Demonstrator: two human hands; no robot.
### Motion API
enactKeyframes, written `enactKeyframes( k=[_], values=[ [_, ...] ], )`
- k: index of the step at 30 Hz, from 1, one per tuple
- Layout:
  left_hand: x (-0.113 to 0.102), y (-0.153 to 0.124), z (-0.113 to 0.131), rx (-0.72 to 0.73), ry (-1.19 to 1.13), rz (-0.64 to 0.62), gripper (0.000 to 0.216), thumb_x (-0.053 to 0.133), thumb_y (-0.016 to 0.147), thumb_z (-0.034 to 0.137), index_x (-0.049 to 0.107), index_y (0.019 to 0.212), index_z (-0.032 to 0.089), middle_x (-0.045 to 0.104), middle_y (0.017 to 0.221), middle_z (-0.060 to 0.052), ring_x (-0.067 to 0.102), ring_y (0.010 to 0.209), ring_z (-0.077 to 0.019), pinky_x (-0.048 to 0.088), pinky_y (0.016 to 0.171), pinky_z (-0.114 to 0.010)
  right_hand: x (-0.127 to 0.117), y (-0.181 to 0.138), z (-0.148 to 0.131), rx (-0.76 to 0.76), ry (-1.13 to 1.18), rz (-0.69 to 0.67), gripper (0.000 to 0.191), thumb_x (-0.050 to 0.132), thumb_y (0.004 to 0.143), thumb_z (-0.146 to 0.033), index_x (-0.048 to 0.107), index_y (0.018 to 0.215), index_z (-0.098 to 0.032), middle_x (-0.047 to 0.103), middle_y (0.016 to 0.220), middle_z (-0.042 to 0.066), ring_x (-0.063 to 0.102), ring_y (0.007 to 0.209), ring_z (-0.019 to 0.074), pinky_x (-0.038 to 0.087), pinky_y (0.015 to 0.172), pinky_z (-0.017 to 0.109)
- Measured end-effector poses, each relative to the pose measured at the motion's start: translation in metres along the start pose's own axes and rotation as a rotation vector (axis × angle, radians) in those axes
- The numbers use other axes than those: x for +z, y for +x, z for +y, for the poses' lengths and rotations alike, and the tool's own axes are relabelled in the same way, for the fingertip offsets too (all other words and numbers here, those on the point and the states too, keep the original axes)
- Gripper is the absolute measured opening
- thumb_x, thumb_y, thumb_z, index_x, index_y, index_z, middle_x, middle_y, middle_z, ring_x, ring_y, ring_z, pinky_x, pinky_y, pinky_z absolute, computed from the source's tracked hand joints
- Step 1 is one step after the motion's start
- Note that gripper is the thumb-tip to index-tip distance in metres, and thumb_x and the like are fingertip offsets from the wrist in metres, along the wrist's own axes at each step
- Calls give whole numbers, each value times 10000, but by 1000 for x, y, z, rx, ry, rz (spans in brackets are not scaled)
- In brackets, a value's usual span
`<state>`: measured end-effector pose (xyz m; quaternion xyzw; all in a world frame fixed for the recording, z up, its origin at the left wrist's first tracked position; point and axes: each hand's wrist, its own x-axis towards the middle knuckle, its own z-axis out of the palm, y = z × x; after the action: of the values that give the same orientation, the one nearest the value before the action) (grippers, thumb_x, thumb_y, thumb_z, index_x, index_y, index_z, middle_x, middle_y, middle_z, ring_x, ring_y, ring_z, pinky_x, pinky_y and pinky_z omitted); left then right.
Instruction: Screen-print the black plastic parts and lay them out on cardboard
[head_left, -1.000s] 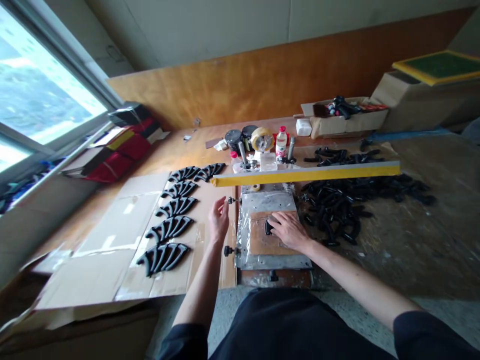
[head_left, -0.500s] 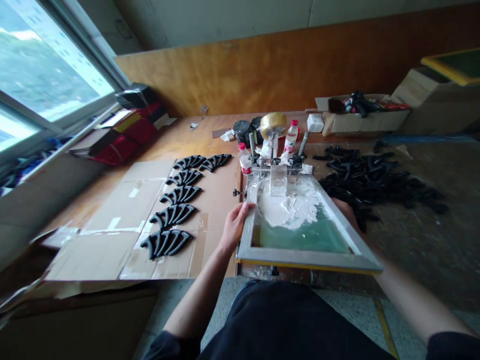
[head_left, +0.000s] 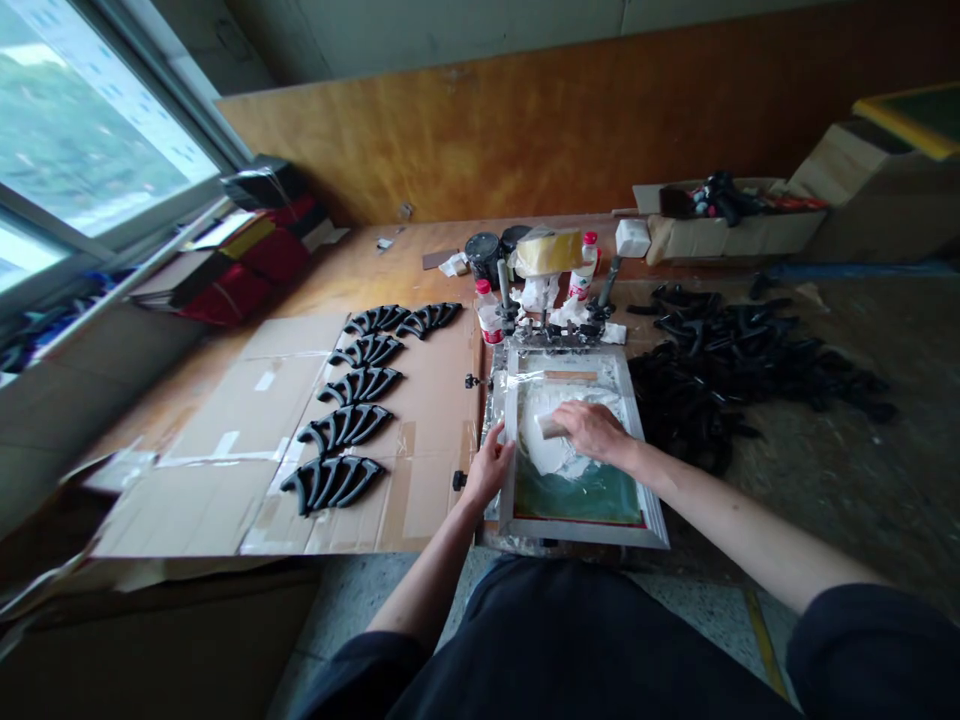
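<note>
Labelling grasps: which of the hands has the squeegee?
The right hand: it grips the squeegee over the white paste inside the screen frame. The left hand holds no tool; it is at the frame's left side.

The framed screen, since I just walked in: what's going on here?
A person's right hand holds what looks like a scraper in white paste on the framed screen; the left hand is at its left edge. Black curved pieces lie in fans on cardboard to the left; black parts are heaped to the right.
</note>
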<state>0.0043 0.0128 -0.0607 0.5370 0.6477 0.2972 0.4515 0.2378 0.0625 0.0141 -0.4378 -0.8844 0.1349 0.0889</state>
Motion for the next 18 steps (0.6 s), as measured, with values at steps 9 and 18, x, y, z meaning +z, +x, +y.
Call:
enactKeyframes(
  k=[9, 18],
  values=[
    [0, -3, 4, 6, 28, 29, 556, 490, 901, 449, 472, 1406, 216, 585, 699, 8, 555, 640, -151, 390, 595, -252, -5, -29, 4, -161, 108, -44, 285, 526, 770, -70, 702, 908, -246, 700, 904, 10, 629, 899, 179, 445, 777, 262],
    [-3, -4, 9, -36, -61, 35, 591, 553, 852, 466, 493, 1385, 218, 533, 631, 41, 487, 542, -113, 356, 521, -216, 2, -23, -7, -28, 182, 113, 242, 626, 848, -217, 677, 1079, -263, 714, 1003, 4, 662, 885, 175, 478, 772, 261]
  ],
)
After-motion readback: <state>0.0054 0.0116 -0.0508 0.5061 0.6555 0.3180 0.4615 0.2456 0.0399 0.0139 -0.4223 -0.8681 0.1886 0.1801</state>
